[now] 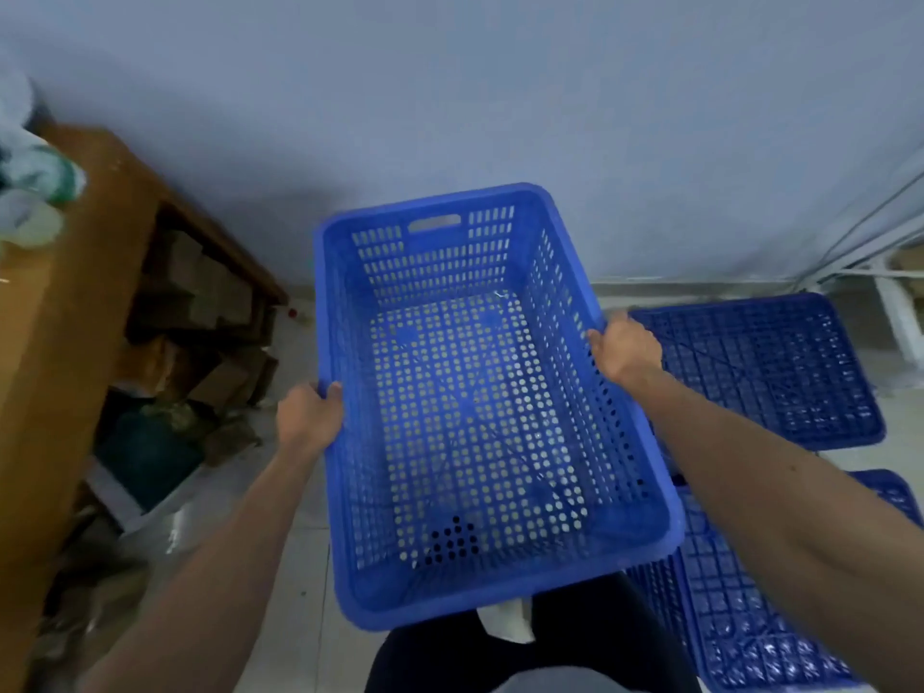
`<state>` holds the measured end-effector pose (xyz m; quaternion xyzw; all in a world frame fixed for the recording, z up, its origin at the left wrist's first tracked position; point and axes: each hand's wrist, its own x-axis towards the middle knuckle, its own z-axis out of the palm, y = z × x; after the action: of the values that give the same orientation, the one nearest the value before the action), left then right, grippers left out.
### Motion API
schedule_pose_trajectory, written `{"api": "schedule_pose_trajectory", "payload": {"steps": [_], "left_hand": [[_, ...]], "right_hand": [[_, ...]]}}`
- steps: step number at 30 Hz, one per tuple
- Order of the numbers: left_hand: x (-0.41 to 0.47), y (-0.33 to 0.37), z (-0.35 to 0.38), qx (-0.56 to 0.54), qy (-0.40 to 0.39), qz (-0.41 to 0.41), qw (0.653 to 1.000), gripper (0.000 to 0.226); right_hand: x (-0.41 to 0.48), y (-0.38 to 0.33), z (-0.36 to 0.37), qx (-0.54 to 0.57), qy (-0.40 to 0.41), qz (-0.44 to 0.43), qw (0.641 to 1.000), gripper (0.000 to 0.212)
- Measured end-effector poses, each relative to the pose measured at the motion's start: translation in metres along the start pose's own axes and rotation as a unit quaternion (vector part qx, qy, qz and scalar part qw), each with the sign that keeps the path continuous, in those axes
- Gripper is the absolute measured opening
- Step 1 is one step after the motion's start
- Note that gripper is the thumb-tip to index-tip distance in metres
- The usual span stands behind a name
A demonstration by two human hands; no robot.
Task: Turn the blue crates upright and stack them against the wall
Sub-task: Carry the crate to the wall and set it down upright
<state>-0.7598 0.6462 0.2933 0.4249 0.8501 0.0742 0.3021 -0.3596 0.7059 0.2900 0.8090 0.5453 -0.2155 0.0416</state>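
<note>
I hold a blue perforated crate (480, 417) upright in the air, open side up, its far end pointing at the wall. My left hand (310, 417) grips its left rim and my right hand (625, 347) grips its right rim. Two more blue crates lie upside down on the floor to the right: one (780, 362) near the wall, the other (740, 607) closer to me and partly hidden by my right arm.
A brown wooden table (85, 302) stands at the left with bottles on top and cardboard boxes (200, 312) and clutter beneath. The pale wall (500, 102) faces me. White pipes and cables (880, 252) run at the right. Floor tiles (295, 567) show on the left.
</note>
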Motion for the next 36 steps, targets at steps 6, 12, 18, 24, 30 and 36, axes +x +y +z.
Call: {"api": "schedule_pose_trajectory", "payload": {"steps": [6, 12, 18, 24, 30, 36], "left_hand": [[0.063, -0.016, 0.058, 0.066, -0.045, -0.063, 0.995, 0.051], [0.104, -0.047, 0.149, -0.014, -0.090, -0.142, 0.986, 0.048], [0.141, -0.096, 0.251, -0.194, -0.104, -0.247, 0.944, 0.054], [0.151, -0.111, 0.326, -0.272, -0.107, -0.318, 0.902, 0.057], [0.132, -0.088, 0.370, -0.302, -0.087, -0.341, 0.886, 0.055], [0.137, -0.062, 0.395, -0.411, -0.110, -0.370, 0.826, 0.050]], "right_hand": [[0.089, -0.039, 0.044, -0.051, -0.050, -0.022, 0.997, 0.036], [0.192, -0.061, 0.117, -0.097, -0.093, -0.070, 0.988, 0.032], [0.264, -0.090, 0.183, -0.118, -0.071, -0.076, 0.988, 0.026], [0.321, -0.120, 0.233, -0.113, -0.084, -0.117, 0.983, 0.039], [0.359, -0.163, 0.268, -0.109, -0.120, -0.171, 0.972, 0.045], [0.388, -0.192, 0.284, -0.122, -0.111, -0.178, 0.970, 0.051]]}}
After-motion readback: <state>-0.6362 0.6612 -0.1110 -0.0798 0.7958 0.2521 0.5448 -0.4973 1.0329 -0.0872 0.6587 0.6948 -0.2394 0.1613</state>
